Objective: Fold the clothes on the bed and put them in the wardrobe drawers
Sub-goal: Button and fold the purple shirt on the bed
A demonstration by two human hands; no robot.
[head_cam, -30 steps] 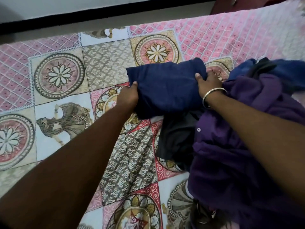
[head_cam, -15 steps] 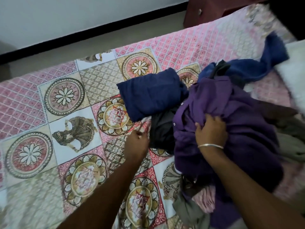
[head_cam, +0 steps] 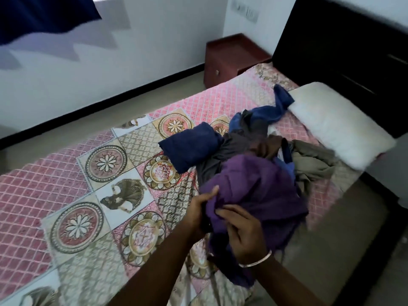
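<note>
A purple shirt point(head_cam: 258, 191) is lifted off the patterned bedspread point(head_cam: 92, 195). My left hand point(head_cam: 201, 210) grips its near left edge, thumb on top. My right hand point(head_cam: 240, 233), with a metal bangle on the wrist, pinches the cloth just beside it. A folded navy garment point(head_cam: 189, 146) lies on the bed behind the shirt. To its right sits a heap of loose clothes: a dark grey piece point(head_cam: 234, 149), a blue piece point(head_cam: 273, 107) and an olive piece point(head_cam: 313, 162).
A white pillow point(head_cam: 340, 127) lies at the head of the bed against a dark headboard point(head_cam: 344, 54). A red-brown bedside cabinet point(head_cam: 231, 58) stands beyond the bed by the white wall. A dark blue curtain point(head_cam: 39, 14) hangs at the top left.
Both hands left the folded navy garment and came back to the purple shirt. They now hold it up off the bed. The view has pulled back and turned right.
</note>
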